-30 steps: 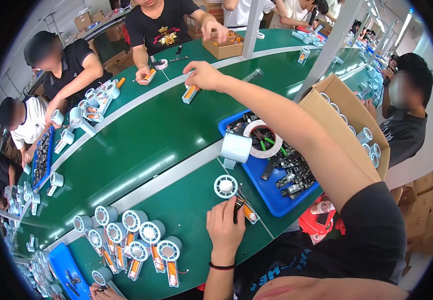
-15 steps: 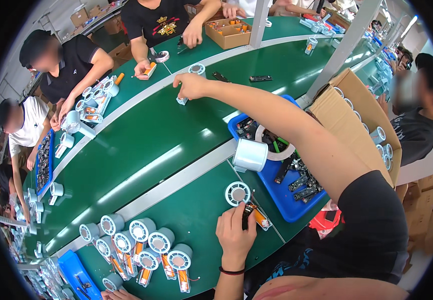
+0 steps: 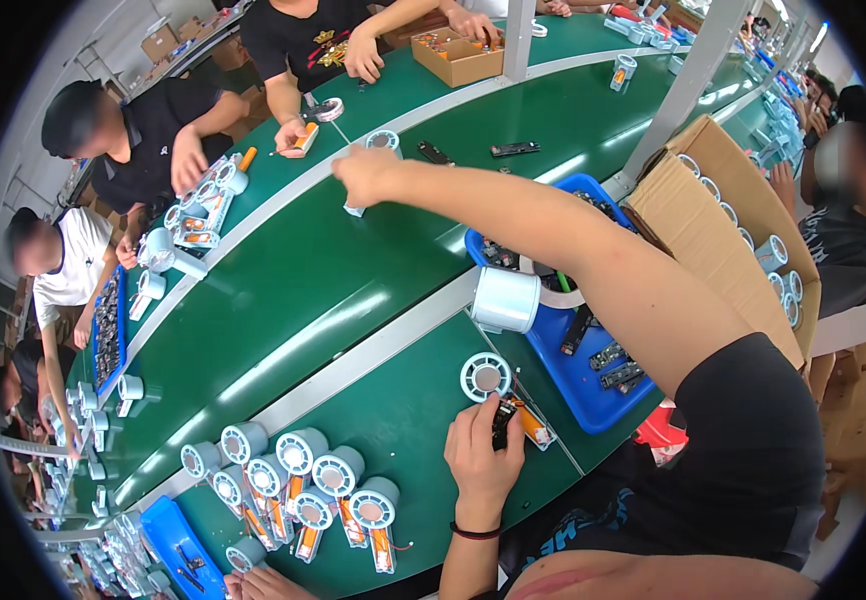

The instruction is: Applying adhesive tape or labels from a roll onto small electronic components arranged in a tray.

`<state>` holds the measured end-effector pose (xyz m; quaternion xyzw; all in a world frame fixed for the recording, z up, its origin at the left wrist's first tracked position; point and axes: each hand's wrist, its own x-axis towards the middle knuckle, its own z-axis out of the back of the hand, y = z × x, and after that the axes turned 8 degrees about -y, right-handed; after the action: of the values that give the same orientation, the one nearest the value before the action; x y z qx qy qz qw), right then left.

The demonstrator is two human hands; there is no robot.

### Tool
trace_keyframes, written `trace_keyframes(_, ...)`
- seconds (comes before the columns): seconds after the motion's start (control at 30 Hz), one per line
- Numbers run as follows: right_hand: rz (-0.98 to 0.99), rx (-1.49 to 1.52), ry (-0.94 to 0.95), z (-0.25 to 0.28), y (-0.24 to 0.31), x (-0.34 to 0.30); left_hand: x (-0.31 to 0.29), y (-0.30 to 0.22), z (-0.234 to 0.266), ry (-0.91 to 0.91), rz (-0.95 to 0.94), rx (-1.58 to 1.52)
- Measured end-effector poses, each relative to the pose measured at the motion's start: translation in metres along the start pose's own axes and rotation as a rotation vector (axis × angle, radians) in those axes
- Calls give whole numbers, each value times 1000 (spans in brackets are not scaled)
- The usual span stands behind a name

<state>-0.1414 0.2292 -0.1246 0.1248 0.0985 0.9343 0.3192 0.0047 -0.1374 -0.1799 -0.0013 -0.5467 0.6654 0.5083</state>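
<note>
Room: busy workshop, long green worktop with people sitting on both sides.
Left hand: the left hand is curled around a small black part, close to the person's body, maybe so it stays steady.
Fan: a little round white fan with an orange handle lies flat just beside that hand.
Right hand: the right hand reaches far across, fingers closed on another white fan at the far strip.
Blue tray: a blue tray of dark parts sits near, easy to reach.
Row: finished-looking fans lie side by side.
</note>
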Motion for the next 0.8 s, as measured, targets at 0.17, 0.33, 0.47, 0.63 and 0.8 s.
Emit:
trace_keyframes(0.17,25,-66,115,6,-7,5,-4,0,-2,-11,19,-13)
trace_keyframes(0.33,102,20,-10,15,-11,-8,-4,-1,-5,14,26,-28)
trace_keyframes(0.47,329,170,-103,71,9,-53,-7,-1,-1,22,49,14)
trace_keyframes(0.63,687,329,-351,152,-12,-159,-5,-2,-3,27,38,54)
trace_keyframes(0.8,650,350,-302,181,-77,-262,-1,-1,-6,-9,16,70)
